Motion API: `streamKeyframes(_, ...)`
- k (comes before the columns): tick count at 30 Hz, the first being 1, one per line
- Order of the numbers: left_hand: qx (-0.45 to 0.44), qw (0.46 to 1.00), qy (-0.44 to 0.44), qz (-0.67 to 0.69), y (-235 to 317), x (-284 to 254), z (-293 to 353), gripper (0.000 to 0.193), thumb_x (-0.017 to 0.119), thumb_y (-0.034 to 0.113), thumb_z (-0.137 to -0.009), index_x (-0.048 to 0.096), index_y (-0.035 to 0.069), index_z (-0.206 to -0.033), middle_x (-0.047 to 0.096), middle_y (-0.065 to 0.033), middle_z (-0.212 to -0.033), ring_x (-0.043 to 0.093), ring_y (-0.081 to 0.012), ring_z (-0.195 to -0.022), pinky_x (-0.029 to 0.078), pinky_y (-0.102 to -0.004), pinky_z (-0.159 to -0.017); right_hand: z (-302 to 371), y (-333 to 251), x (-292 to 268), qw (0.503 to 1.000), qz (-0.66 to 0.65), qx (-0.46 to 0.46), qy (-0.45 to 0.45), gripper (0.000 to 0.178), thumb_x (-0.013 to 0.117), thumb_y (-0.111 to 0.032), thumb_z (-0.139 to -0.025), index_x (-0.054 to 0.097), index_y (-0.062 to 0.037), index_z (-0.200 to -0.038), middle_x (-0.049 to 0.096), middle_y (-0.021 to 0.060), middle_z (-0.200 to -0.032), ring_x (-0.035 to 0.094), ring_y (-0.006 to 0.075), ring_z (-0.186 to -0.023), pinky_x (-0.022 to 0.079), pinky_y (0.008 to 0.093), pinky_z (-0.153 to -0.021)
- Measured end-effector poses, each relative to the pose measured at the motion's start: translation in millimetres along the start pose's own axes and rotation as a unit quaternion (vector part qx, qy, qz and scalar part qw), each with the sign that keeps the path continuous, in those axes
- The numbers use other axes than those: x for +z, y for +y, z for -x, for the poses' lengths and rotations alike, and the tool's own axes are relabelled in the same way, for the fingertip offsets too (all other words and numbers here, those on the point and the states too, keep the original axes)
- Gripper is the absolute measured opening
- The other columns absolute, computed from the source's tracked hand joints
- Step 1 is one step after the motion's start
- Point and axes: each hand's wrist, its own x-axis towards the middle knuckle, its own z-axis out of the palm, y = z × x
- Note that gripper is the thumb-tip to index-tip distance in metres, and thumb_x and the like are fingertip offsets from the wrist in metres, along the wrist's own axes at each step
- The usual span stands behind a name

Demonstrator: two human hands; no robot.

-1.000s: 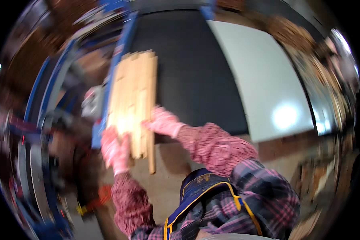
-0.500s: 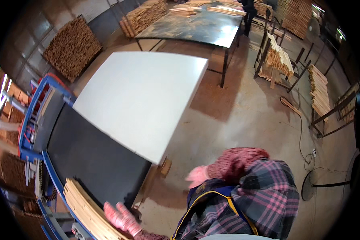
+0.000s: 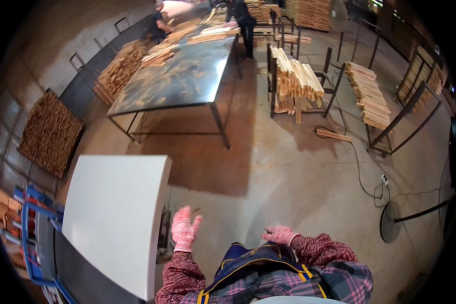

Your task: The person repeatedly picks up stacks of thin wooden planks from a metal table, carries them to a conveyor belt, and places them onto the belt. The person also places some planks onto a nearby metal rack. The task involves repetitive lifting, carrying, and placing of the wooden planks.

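My left hand (image 3: 185,229), in a pink and white knitted glove, is raised beside the right edge of a white panel (image 3: 117,213). Its fingers are spread and hold nothing. In front of my apron, my right hand (image 3: 280,234) wears a matching glove; its fingers stretch out to the left with nothing in them. The white panel lies over part of a dark conveyor belt (image 3: 86,269) at the lower left. A blue machine frame (image 3: 29,243) stands along the belt's left side.
Ahead stands a metal-topped table (image 3: 180,81) with wood strips (image 3: 213,34) on it and two people at its far end. Racks hold wood pieces (image 3: 298,76) and more strips (image 3: 368,96). A cable (image 3: 357,157) and a round black stand base (image 3: 390,223) are on the floor at right.
My view has swung to the right. My left hand has left the stack of wood strips beside the belt and is now raised in the air. My right hand stays near my apron.
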Motion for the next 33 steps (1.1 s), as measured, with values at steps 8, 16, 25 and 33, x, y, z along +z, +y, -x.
streamKeyframes(8,0.094,0.91,-0.404,-0.004,81,105,-211,0.077,0.05,0.067,-0.091,0.048,0.015,-0.147,0.051,-0.0112,-0.148,0.046,-0.0303,-0.137,0.038,-0.0397,-0.113,-90,19,-125,0.989,-0.06,0.126,0.038,0.08,0.047,-0.067,-0.092,0.049,-0.0077,-0.146,0.057,0.023,-0.138,0.052,0.0384,-0.131,0.04,0.043,-0.109)
streamKeyframes(16,0.167,0.895,-0.409,0.068,175,98,-457,0.071,0.049,0.061,-0.095,0.045,0.015,-0.149,0.048,-0.0134,-0.15,0.045,-0.031,-0.138,0.038,-0.0421,-0.113,-211,81,-299,0.957,-0.031,0.234,0.167,0.065,0.053,-0.059,-0.092,0.059,-0.0109,-0.136,0.062,0.0219,-0.129,0.059,0.0365,-0.122,0.047,0.0439,-0.1)
streamKeyframes(25,0.078,0.927,-0.325,0.173,177,151,-699,0.066,0.054,0.057,-0.095,0.051,0.015,-0.145,0.056,-0.0152,-0.141,0.052,-0.0319,-0.132,0.041,-0.0394,-0.11,-362,128,-451,0.954,-0.096,0.273,0.073,0.057,0.049,-0.06,-0.094,0.074,-0.0104,-0.105,0.074,0.0132,-0.089,0.071,0.0304,-0.08,0.052,0.043,-0.081)
streamKeyframes(33,-0.026,0.949,-0.259,0.18,215,167,-929,0.068,0.051,0.058,-0.095,0.049,0.013,-0.146,0.057,-0.0159,-0.141,0.051,-0.034,-0.132,0.04,-0.0414,-0.11,-594,188,-705,0.977,0.122,0.169,0.052,0.038,0.054,-0.043,-0.095,0.069,-0.0162,-0.118,0.071,0.0161,-0.111,0.068,0.0337,-0.101,0.053,0.0433,-0.089)
